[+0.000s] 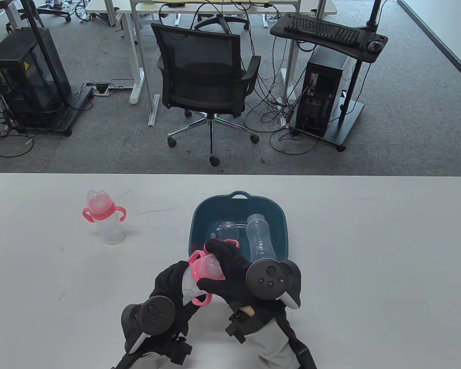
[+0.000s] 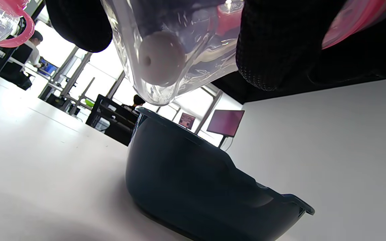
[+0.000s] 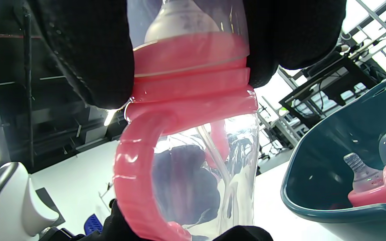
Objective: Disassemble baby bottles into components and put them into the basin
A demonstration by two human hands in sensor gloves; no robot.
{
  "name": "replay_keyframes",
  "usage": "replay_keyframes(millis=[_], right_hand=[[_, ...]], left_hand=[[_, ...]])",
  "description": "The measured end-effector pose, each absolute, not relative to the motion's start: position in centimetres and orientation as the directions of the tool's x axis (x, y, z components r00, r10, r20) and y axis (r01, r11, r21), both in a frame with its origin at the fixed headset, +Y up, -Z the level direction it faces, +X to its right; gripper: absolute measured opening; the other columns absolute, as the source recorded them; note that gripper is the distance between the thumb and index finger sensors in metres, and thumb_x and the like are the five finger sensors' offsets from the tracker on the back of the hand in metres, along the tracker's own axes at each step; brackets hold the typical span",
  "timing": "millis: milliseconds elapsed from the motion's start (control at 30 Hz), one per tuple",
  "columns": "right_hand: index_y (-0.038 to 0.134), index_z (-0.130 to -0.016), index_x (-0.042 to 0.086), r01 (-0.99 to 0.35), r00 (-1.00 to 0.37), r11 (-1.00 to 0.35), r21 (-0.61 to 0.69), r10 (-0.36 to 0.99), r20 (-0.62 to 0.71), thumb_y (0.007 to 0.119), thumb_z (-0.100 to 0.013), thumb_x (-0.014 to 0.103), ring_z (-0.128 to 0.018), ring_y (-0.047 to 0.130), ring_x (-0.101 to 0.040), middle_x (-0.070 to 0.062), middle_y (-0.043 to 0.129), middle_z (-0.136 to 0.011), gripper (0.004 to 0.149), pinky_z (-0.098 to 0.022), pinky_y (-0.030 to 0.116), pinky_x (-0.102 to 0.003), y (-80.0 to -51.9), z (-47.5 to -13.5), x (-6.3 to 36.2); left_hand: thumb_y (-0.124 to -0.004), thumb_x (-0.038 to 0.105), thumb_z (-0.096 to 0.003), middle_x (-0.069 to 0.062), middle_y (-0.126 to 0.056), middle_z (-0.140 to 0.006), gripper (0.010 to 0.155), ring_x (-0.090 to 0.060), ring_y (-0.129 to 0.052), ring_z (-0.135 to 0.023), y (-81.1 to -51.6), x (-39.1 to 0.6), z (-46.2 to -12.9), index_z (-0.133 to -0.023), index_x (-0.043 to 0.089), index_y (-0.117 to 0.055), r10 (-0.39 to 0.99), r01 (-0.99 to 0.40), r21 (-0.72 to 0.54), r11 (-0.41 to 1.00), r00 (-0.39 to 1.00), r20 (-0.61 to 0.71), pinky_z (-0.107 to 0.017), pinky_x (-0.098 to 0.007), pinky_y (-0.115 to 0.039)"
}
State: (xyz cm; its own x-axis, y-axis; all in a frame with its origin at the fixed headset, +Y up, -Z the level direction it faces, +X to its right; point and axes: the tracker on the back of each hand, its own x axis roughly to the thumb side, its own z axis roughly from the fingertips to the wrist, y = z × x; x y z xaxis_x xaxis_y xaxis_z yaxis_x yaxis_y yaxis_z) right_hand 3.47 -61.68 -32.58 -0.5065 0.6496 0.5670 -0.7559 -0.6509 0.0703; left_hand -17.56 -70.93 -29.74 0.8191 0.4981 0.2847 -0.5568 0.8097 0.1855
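Observation:
I hold a baby bottle (image 1: pixel 204 268) tilted over the table just in front of the teal basin (image 1: pixel 281 216). My left hand (image 1: pixel 178 282) grips its clear body (image 2: pixel 166 63); my right hand (image 1: pixel 219 269) curls round its clear cap and pink collar (image 3: pixel 189 77), with the pink handle (image 3: pixel 136 167) hanging free below. Inside the basin lie a clear bottle body (image 1: pixel 259 238), a clear cap (image 1: pixel 229 231) and a pink collar with its nipple (image 3: pixel 364 184). A second whole bottle (image 1: pixel 103 220) stands upright on the table at the left.
The basin (image 2: pixel 196 177) sits mid-table, close beyond my hands. The white table (image 1: pixel 368 250) spreads to both sides. An office chair (image 1: pixel 207 77) and computer stands are on the floor behind the table's far edge.

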Motion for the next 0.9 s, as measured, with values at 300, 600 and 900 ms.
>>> replay_keyframes(millis=[300,600,900], right_hand=[[0.053,-0.107,0.01,-0.704,-0.585,-0.709,-0.027,0.559,0.587,0.096,-0.044,0.035,-0.082,0.082,-0.052,-0.02,0.064,-0.105,0.08,-0.057,0.073,-0.062,-61.5,-32.4,3.2],[0.053,-0.107,0.011,-0.786,-0.55,-0.61,-0.099,0.617,0.563,0.095,-0.043,0.037,-0.083,0.08,-0.052,-0.022,0.062,-0.106,0.081,-0.058,0.071,-0.063,-61.2,-32.8,5.7],[0.05,-0.11,0.017,-0.668,-0.719,-0.726,-0.162,0.573,0.393,0.094,-0.045,0.035,-0.089,0.069,-0.054,-0.024,0.051,-0.105,0.08,-0.061,0.062,-0.066,-63.7,-34.9,8.8]], left_hand=[[-0.087,0.052,-0.0459,-0.004,-0.034,-0.107,0.092,-0.034,-0.051,-0.104,-71.2,-17.5,-30.0,-0.108,0.029,-0.024,0.485,-0.533,0.179,0.827,0.838,0.251,-0.061,-0.058,-0.067],[-0.088,0.05,-0.0457,-0.003,-0.033,-0.108,0.092,-0.033,-0.049,-0.106,-71.9,-18.9,-30.7,-0.108,0.03,-0.024,0.522,-0.544,0.174,0.821,0.838,0.158,-0.063,-0.059,-0.064],[-0.089,0.05,-0.045,0.0,-0.033,-0.109,0.092,-0.032,-0.049,-0.107,-72.1,-20.9,-31.2,-0.107,0.033,-0.024,0.608,-0.613,0.193,0.766,0.789,0.094,-0.066,-0.058,-0.062]])
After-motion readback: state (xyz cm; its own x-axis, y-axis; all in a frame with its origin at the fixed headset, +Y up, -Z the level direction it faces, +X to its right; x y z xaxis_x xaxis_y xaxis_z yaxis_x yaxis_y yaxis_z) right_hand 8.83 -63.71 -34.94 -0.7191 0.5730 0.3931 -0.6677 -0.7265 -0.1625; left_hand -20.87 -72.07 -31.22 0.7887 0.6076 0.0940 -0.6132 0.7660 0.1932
